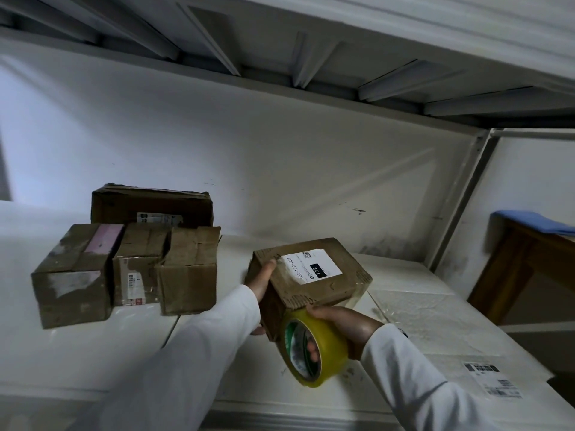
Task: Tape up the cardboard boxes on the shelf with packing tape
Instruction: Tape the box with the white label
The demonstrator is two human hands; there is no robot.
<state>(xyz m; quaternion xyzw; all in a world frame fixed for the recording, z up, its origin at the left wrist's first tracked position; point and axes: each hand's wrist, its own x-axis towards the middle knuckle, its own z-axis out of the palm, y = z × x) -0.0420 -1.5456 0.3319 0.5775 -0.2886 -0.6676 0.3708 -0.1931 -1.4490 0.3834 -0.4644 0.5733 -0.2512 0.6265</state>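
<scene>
Head view, left hand (259,279) gripping labelled box (311,275) (thumb on top), right hand (348,329) curled around tape roll (314,348)

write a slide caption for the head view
Left hand steadies a labelled cardboard box; right hand holds yellow packing tape.

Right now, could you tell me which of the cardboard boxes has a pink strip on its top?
The leftmost box in the front row of the cluster on the shelf; a pale pink strip runs along its top. The others show only brown cardboard and labels.
</scene>
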